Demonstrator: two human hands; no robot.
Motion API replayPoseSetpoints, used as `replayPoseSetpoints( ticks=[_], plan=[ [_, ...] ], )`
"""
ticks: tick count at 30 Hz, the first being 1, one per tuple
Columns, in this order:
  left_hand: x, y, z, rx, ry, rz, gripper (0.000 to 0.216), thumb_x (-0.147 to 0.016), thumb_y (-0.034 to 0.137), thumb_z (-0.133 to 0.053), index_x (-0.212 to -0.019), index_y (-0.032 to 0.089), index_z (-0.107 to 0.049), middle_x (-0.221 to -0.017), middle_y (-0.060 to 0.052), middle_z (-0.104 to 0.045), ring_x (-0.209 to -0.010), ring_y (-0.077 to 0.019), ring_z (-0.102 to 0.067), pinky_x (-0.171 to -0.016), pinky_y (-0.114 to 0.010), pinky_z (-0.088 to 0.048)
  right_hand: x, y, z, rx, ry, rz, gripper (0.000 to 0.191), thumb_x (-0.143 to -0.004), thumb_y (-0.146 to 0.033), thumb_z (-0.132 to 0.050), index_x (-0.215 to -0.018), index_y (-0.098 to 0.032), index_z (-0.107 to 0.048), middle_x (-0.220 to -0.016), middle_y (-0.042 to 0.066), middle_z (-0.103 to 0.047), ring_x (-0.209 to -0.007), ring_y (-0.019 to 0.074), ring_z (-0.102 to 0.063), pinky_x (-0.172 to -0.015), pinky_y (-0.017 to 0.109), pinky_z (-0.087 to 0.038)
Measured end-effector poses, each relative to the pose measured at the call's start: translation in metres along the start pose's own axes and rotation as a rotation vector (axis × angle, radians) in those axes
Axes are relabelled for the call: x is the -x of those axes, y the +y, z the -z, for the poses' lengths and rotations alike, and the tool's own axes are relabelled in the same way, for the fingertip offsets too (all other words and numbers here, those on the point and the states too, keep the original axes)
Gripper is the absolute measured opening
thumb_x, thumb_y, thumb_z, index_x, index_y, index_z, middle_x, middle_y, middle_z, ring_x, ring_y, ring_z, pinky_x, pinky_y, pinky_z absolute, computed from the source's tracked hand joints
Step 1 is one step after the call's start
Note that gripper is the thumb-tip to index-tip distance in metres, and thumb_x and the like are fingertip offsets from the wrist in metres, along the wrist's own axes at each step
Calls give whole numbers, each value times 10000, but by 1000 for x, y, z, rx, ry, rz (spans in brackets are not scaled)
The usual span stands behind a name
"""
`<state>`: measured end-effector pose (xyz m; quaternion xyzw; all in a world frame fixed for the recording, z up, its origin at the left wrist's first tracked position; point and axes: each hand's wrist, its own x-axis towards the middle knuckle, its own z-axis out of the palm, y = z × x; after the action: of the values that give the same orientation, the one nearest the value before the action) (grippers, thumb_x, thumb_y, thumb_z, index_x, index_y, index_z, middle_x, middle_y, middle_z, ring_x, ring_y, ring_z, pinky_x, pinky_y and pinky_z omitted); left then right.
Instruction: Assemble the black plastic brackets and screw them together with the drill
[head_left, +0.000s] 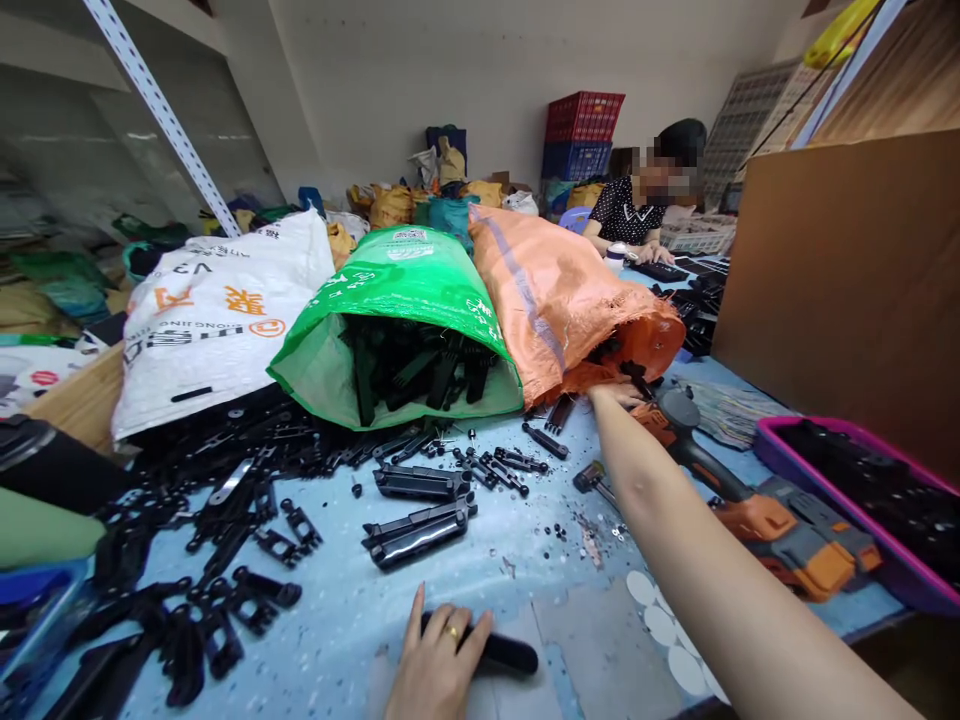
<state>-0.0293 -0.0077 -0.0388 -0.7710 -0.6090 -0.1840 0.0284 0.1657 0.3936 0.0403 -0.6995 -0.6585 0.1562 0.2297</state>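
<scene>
My left hand [442, 650], with a ring on one finger, lies over a long black plastic part [510, 655] with a rounded end. Its fingers curl over the part while one finger points away from it. At the mouth of the orange sack [547, 290], my right hand [616, 394] reaches in, and its fingers are mostly hidden. Just beside that hand is an orange and grey cordless drill [682, 415] lying on the table. Ahead of my left hand sit two groups of long black parts [416, 535], one behind the other.
A green sack [420, 265] of black parts and a white sack [225, 290] stand at the back. Loose black parts cover the left side. At right are a pink tray [810, 430] and a cardboard box [832, 290]. A co-worker [634, 215] sits across the table.
</scene>
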Motion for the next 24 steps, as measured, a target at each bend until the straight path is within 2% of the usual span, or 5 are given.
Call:
replayPoseSetpoints(
  ticks=[4,7,14,19,24],
  plan=[
    [3,8,0,-2,10,34,469,-784,-4,-368,-1161,230,-521,-873,-48,-615,-811,-185,-582,-926,-506,-410,4,-6,-2,164,38,-187,311,-913,-297,-459,-1165,-119,-503,-1192,115,-509,-1040,213,-520,-868,452,-429],
    [8,10,5,-30,20,47,465,-792,-7,-368,-1177,212,-510,-873,-57,-609,-794,-190,-578,-853,-446,-455,14,-24,4,242,34,-122,301,-934,-215,-387,-1159,-36,-476,-1134,202,-534,-1019,229,-523,-856,470,-386],
    [18,8,14,-62,-37,128,355,-856,93,-404,-1171,190,-533,-897,-77,-618,-789,-211,-573,-685,-348,-471,113,-52,26,362,-54,449,331,-892,-431,-447,-1076,-160,-491,-1082,146,-572,-1025,234,-514,-798,296,-373],
    [6,14,25,148,-177,182,328,-890,213,-410,-1206,199,-496,-1009,-81,-586,-937,-214,-531,-811,-364,-449,233,-12,42,542,-451,1021,450,-897,-562,-298,-1035,-177,-485,-811,93,-618,-660,203,-592,-562,253,-349],
    [-16,19,27,300,-306,144,346,-880,207,-394,-1215,195,-481,-1062,-88,-571,-1008,-212,-507,-878,-357,-412,292,29,44,508,-724,1279,416,-891,-539,-351,-984,-162,-499,-796,76,-600,-626,183,-584,-555,260,-350]
  ],
)
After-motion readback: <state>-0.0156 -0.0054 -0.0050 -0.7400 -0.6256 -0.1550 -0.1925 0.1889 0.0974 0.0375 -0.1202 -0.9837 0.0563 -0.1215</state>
